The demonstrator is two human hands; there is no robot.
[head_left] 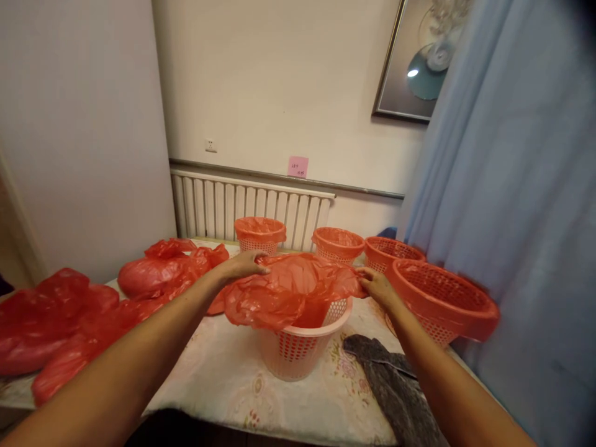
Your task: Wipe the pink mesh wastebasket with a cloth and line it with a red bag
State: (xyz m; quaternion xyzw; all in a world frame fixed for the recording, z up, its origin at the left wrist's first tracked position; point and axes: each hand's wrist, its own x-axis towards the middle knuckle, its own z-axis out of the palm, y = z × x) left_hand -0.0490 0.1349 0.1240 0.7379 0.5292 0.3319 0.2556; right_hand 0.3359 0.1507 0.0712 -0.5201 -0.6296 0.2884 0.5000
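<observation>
Left of the pale pink basket [291, 363], on a bench [218, 379] spread with flower-printed cloth, lies a heap of bulging red plastic bags [153, 276], glossy, rounded and wrinkled. Behind the pale pink basket and to its left stands a round, tapering mesh basket [254, 247], its rim wrapped in red film, in front of a ribbed white radiator [228, 202].

Above the left side of the pale pink basket, the left hand [246, 265] grips one edge of a thin red liner [302, 276]. The liner lies directly between the two hands, over the pale pink basket's opening, its long axis running side to side and dipping slightly to the right. A puffed, crinkly fold droops over the left front rim; the lower part hangs inside, red showing through the holes in the stiff plastic wall. Just beyond the right rim, the right hand [375, 287] pinches the liner's other edge, and looks the nearer hand to the exposed rim.

Right of the pale pink basket lies a limp, dark grey cloth [395, 385]. Behind it to the right, three more red-lined baskets [433, 302] stand in a slanting row, beside a softly pleated blue curtain [512, 186].
</observation>
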